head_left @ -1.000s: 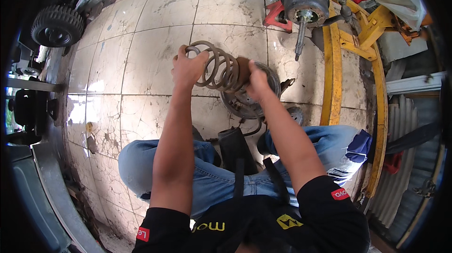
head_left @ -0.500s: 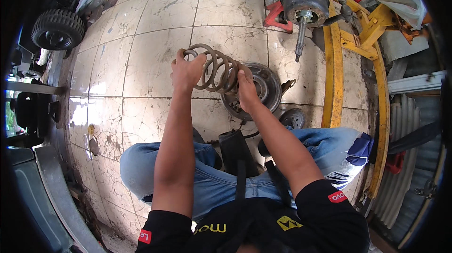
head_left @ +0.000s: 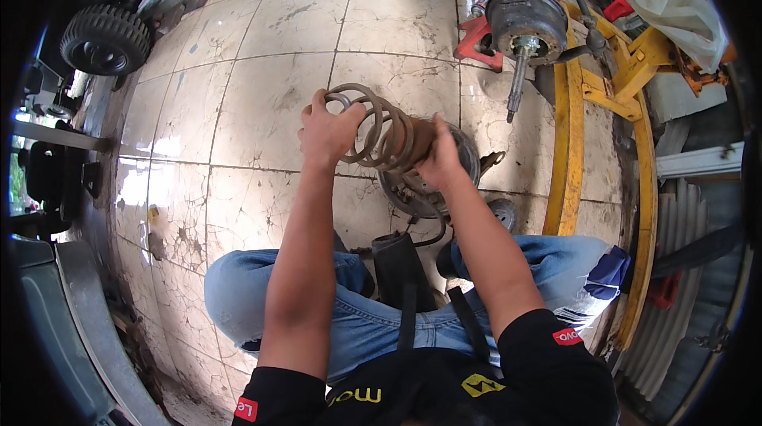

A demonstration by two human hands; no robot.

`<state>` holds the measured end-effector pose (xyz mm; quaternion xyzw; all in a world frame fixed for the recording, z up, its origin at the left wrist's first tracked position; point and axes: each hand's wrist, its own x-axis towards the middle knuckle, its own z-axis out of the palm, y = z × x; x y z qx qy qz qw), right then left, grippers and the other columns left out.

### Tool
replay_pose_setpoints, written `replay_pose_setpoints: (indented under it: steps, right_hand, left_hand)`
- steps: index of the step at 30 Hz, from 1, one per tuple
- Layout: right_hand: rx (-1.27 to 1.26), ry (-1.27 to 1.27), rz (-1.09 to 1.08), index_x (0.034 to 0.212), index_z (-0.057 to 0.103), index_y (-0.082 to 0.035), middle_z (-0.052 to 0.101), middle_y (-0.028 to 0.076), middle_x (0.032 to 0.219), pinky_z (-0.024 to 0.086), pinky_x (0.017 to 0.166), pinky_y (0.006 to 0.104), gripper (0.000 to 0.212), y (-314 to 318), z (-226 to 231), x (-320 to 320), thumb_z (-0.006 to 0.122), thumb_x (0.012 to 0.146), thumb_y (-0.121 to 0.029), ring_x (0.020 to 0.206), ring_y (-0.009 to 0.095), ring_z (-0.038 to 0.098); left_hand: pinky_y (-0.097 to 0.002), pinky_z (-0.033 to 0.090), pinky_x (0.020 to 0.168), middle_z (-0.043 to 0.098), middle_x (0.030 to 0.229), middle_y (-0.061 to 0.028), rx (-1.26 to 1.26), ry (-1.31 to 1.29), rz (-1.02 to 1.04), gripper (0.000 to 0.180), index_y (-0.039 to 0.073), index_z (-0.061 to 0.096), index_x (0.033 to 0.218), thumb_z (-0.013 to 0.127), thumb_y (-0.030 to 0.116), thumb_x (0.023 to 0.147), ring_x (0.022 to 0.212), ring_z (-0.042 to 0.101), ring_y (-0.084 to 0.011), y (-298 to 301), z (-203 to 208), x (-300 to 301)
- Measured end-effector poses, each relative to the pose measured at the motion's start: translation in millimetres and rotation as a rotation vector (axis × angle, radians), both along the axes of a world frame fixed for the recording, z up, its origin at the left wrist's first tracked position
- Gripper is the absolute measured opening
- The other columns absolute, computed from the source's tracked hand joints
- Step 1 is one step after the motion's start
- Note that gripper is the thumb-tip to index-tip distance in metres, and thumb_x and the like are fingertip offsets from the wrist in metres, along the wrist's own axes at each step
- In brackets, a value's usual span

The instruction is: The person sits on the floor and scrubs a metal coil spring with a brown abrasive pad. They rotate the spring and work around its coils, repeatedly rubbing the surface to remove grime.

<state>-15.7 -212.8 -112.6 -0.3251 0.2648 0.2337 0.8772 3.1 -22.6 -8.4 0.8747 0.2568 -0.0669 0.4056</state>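
Above the tiled floor I hold a large brownish coil spring (head_left: pixel 371 140) sideways between both hands. My left hand (head_left: pixel 328 132) is wrapped round its left end. My right hand (head_left: pixel 444 160) grips its right end, where a rusty brown cylindrical part (head_left: pixel 423 140) shows; whether that is joined to the spring I cannot tell. Several of my right fingers are hidden behind it. Below the right hand lies a round dark metal brake plate (head_left: pixel 470 143), partly covered by the hand and the spring.
A hub with a long shaft (head_left: pixel 525 25) hangs at the far right, beside a red jack stand (head_left: pixel 478 41). A yellow metal frame (head_left: pixel 565 140) runs along the right. A wheel (head_left: pixel 105 41) stands far left. Between my legs sits a black padded piece (head_left: pixel 397 263).
Both hands and the spring have shifted a little to the right in the picture. My right hand has turned, and more of the brown part at the spring's right end shows.
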Motion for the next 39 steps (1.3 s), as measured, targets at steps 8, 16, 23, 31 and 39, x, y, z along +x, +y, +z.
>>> replay_pose_setpoints:
  steps: [8,16,23,31,39]
  right_hand:
    - [0.101,-0.062,0.049,0.132,0.05,-0.004,0.057,0.012,0.133,0.044,0.106,0.0394,0.059,-4,-11,-2,0.038,0.102,-0.053,0.124,0.024,0.055]
    - [-0.054,-0.025,-0.028,0.136,0.046,-0.003,0.055,0.013,0.135,0.044,0.106,0.0433,0.063,10,-16,-8,0.034,0.102,-0.055,0.125,0.026,0.054]
    - [-0.129,-0.022,-0.04,0.134,0.049,-0.005,0.057,0.011,0.133,0.047,0.102,0.0435,0.052,18,-13,-15,0.04,0.103,-0.046,0.121,0.025,0.056]
    - [-0.187,-0.047,-0.366,0.128,0.051,-0.002,0.058,0.015,0.127,0.051,0.096,0.0476,0.047,-57,-3,27,0.04,0.104,-0.041,0.11,0.03,0.061]
    - [-0.68,0.179,-0.098,0.131,0.052,0.007,0.051,0.023,0.138,0.038,0.104,0.0396,0.065,-40,-73,3,0.042,0.099,-0.049,0.127,0.032,0.049]
  left_hand:
    - [-0.0512,0.032,0.111,0.033,0.151,-0.0199,0.0,-0.016,0.014,0.092,0.012,0.035,0.149,0.063,0.048,0.069,0.134,0.034,-0.0481,1,-2,4]
    - [-0.0533,0.031,0.11,0.033,0.151,-0.0213,0.002,-0.038,0.007,0.092,0.013,0.034,0.149,0.063,0.048,0.068,0.134,0.034,-0.0488,-3,-3,6]
    - [-0.0514,0.032,0.11,0.034,0.15,-0.0232,0.017,-0.053,-0.015,0.091,0.012,0.035,0.148,0.062,0.048,0.069,0.133,0.036,-0.0484,-2,-11,5]
    - [-0.0463,0.034,0.11,0.037,0.146,-0.0273,-0.069,-0.085,0.021,0.091,0.006,0.036,0.147,0.062,0.044,0.069,0.133,0.04,-0.0446,19,-32,10]
    - [-0.0433,0.039,0.105,0.045,0.138,-0.0318,-0.168,-0.098,0.041,0.091,-0.003,0.036,0.144,0.063,0.039,0.069,0.128,0.046,-0.0431,31,-33,6]
